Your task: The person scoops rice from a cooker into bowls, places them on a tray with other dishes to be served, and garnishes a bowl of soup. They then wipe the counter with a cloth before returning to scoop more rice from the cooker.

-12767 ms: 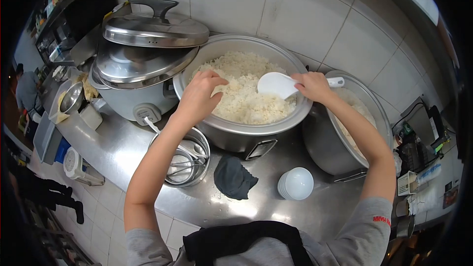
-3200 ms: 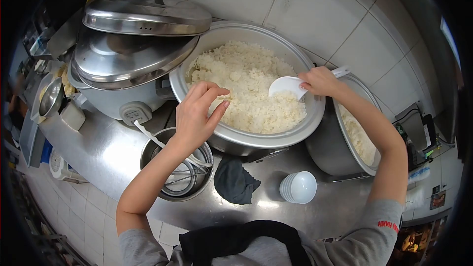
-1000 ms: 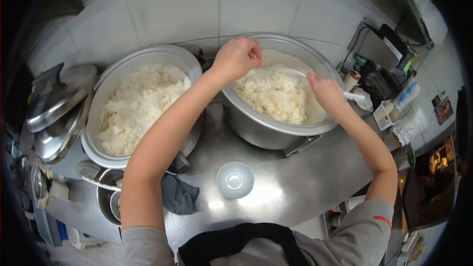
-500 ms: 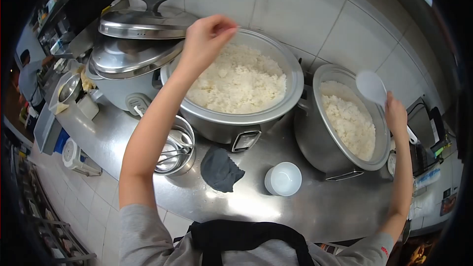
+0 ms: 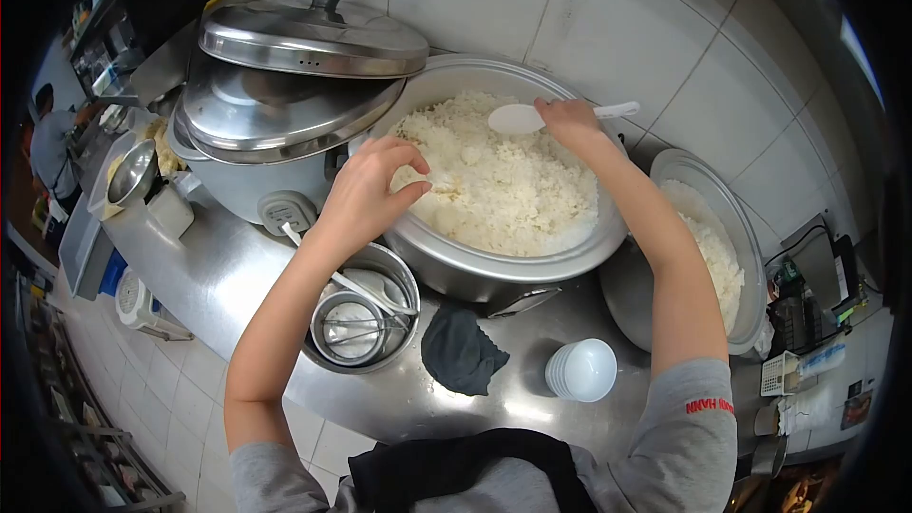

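Note:
My right hand point(image 5: 570, 123) is closed round a white rice paddle point(image 5: 518, 119) above the far side of the large rice cooker point(image 5: 456, 255). The paddle's blade is over the cooked rice point(image 5: 499, 180), and its handle end sticks out to the right of my fist. At the cooker's left rim hovers my left hand point(image 5: 373, 185), with its thumb and curled fingers apart and nothing seen between them. A second cooker point(image 5: 622, 290), also holding rice, stands at the right, partly hidden behind my right forearm.
Left, two metal lids point(image 5: 313, 38) are stacked on a closed cooker point(image 5: 233, 180). In front are a metal pot point(image 5: 408, 342) with utensils, a dark cloth point(image 5: 461, 351) and stacked white bowls point(image 5: 581, 370) on the steel counter point(image 5: 513, 418). Another person point(image 5: 57, 147) stands far left.
My right hand has carried the rice paddle left, from the right cooker to over the middle one. My left hand has come down toward the middle cooker's near left rim, its fingers spreading.

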Demonstrator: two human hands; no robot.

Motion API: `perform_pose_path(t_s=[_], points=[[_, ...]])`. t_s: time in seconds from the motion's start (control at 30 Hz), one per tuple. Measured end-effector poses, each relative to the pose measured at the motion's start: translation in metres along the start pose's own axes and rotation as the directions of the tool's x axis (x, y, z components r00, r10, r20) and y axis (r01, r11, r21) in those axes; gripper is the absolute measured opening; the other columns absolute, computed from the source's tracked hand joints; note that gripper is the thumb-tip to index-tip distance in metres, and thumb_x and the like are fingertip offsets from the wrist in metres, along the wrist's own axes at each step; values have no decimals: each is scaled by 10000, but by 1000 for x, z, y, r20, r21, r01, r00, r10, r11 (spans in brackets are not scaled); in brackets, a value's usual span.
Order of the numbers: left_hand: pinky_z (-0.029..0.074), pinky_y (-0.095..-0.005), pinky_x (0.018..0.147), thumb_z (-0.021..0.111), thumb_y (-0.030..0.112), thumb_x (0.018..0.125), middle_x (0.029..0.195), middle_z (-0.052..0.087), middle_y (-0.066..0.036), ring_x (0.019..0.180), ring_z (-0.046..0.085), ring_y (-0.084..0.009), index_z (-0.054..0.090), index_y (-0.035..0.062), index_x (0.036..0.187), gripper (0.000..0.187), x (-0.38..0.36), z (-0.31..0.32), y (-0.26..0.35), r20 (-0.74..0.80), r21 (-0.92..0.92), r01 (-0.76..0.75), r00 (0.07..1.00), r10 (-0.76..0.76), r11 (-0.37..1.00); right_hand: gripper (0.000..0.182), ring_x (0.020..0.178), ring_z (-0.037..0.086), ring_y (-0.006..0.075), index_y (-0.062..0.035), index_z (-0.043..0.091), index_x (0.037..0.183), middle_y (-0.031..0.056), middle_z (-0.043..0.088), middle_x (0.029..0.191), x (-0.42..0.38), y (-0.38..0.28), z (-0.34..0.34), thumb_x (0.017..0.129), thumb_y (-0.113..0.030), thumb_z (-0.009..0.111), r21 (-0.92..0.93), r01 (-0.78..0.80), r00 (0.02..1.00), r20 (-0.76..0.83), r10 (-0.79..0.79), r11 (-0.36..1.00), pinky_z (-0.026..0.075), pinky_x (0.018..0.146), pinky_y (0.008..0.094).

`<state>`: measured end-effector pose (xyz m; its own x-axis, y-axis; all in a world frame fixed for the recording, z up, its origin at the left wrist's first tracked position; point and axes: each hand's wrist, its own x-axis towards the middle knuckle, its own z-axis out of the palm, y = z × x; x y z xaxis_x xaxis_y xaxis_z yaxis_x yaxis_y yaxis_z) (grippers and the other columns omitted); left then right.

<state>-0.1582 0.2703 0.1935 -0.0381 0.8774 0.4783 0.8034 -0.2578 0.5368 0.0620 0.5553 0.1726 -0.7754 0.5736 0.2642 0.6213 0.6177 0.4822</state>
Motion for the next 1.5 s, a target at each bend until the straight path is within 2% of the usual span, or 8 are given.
perform_pose_path(t_s=[0.07,0.4,0.5,0.6,1.1,1.3,1.43,1.5], points=[[427,-359,829,675,77,710,993,609,-113,963,561,-292,617,6,848,166,-1,-4,-8,8,-36,19,1000,-19,999,228,796,631,314,-58,571,1022,147,634,802,3,-4,-13,818,-154,536,94,67,976,199,-84,993,496,654,436],[436,-347,800,663,65,725,941,615,-114,914,579,-285,617,-2,859,156,2,6,-33,-16,-126,-48,999,47,991,206,781,609,355,-77,596,940,169,626,819,-19,18,-34,863,-245,507,237,122,907,367,-205,964,482,696,457],[441,-342,786,662,72,732,935,615,-109,896,581,-272,623,5,863,152,6,10,-39,-57,-133,-82,996,75,988,204,787,612,350,-79,587,956,165,630,819,-15,30,-27,863,-241,505,309,26,981,173,-83,951,483,700,454],[449,-326,745,663,84,742,919,611,-96,853,578,-247,629,19,872,149,7,24,-44,-126,-149,-96,989,77,984,203,784,617,343,-75,580,967,163,632,826,0,31,-15,866,-234,504,79,-237,966,127,226,968,485,689,451],[444,-316,659,654,133,771,900,582,-48,772,556,-214,629,75,897,142,6,31,-41,-182,-112,-25,983,5,993,183,655,616,348,-41,574,911,157,618,688,-59,-3,-56,851,-207,526,154,83,942,310,-127,985,483,579,453],[432,-282,638,670,116,754,903,588,-41,726,538,-186,635,69,895,152,6,33,-42,-211,-117,-25,977,0,993,157,587,604,352,-46,559,882,150,596,618,-102,-19,-99,855,-195,518,201,200,969,105,-225,959,476,531,458],[430,-282,632,677,112,747,907,584,-48,716,533,-187,633,70,910,174,6,32,-35,-201,-114,14,979,-37,993,175,657,607,362,-53,509,963,169,610,679,-59,25,-62,869,-200,504,119,-250,968,-5,253,961,467,575,475],[442,-302,634,668,129,759,908,579,-50,720,550,-202,627,79,905,159,5,34,-38,-209,-114,-4,978,-20,993,178,676,611,363,-50,508,971,174,612,688,-35,29,-14,866,-193,503,104,-239,970,-23,243,965,471,589,474]])
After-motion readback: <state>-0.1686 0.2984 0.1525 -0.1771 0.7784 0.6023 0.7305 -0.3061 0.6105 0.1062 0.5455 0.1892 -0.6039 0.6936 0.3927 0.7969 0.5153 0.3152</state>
